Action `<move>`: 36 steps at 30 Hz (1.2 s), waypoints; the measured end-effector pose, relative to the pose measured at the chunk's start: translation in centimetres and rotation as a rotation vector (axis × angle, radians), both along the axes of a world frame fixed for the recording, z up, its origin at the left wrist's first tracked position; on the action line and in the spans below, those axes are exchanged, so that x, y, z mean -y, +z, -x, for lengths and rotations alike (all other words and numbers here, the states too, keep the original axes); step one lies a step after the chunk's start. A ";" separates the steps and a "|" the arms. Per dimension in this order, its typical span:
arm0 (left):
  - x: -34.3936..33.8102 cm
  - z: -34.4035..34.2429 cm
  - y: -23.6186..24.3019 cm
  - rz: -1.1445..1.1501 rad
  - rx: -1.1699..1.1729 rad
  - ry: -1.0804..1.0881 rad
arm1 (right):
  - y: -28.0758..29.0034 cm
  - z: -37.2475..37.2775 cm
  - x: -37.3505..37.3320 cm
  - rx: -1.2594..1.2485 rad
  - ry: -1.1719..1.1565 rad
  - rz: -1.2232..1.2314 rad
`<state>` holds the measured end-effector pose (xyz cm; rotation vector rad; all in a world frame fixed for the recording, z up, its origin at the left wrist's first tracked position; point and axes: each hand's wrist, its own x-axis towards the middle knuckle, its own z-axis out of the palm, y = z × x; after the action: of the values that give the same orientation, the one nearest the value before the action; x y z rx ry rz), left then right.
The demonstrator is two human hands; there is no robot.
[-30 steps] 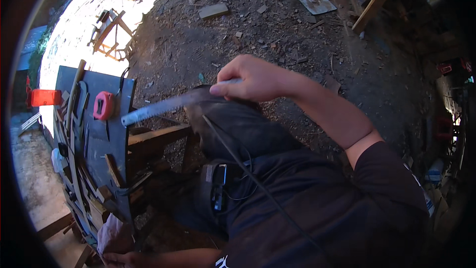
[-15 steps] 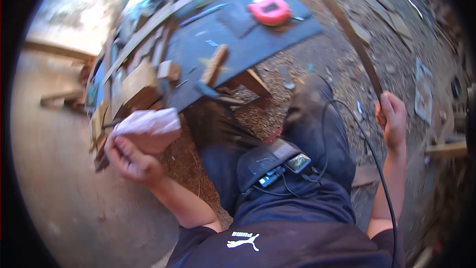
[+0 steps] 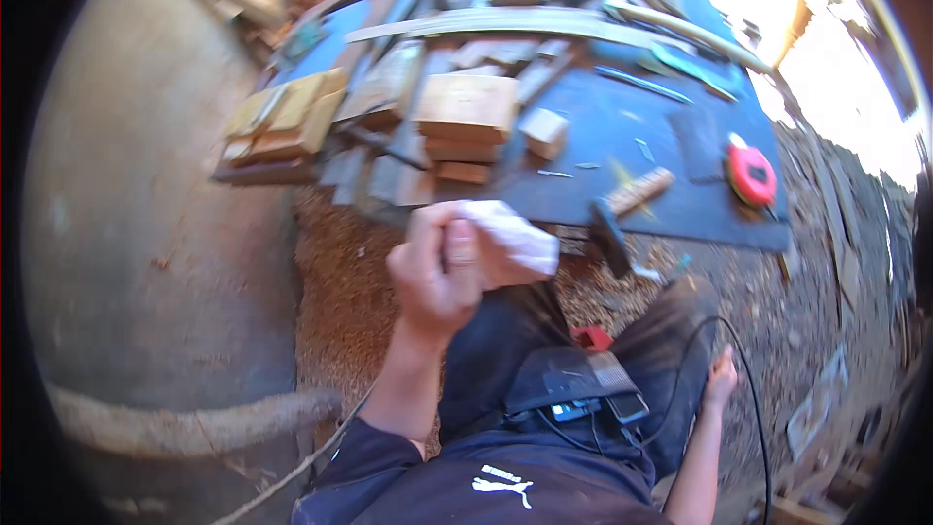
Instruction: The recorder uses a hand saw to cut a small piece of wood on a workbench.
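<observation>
My left hand (image 3: 434, 270) is closed on a folded pinkish-white sheet (image 3: 513, 248), thumb pressed against it, in front of the table's near edge. Whether the sheet is paper or cloth, I cannot tell. Down beside my right thigh is my right hand (image 3: 720, 379), small and smeared; no strip shows in it, and its fingers are unclear. Ahead stands a blue-topped table (image 3: 622, 126). A hammer (image 3: 638, 192) lies at its near edge, the dark head jutting past it. A red tape measure (image 3: 751, 175) lies at the right corner.
Wooden blocks (image 3: 466, 107) and long strips (image 3: 544, 21) crowd the table's left and back. A blue pen-like stick (image 3: 641, 85) lies among them. Wood shavings (image 3: 340, 282) cover the ground below. A black cable (image 3: 753, 379) loops past my right arm from the waist pouch (image 3: 554, 379).
My view has swung left. My left hand has come in front of me with the sheet. My right hand has dropped beside my thigh; the long brown strip earlier in it is out of sight.
</observation>
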<state>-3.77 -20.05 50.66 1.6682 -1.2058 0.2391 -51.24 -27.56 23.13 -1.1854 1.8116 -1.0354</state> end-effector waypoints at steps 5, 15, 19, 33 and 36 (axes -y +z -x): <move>-0.7 0.1 -0.6 -0.023 -0.133 -0.141 | -0.5 1.6 0.6 0.258 -0.027 -0.086; 0.4 -0.5 -4.3 -0.184 -0.178 -0.284 | 10.4 2.6 7.4 0.777 -0.252 0.079; 0.0 -1.3 -6.6 -0.369 -0.193 -0.147 | 13.9 -3.7 8.4 0.620 -0.035 0.161; 2.6 -0.3 -14.5 -0.487 -0.267 -0.185 | 5.2 -7.1 6.0 0.324 0.038 -0.078; 2.3 -1.0 -15.4 -0.501 -0.254 -0.180 | 5.9 -8.5 5.9 0.272 0.032 -0.083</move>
<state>-2.82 -22.35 35.24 1.9248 -1.2754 -0.4084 -42.71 -33.45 29.08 -0.9703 1.6019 -1.0386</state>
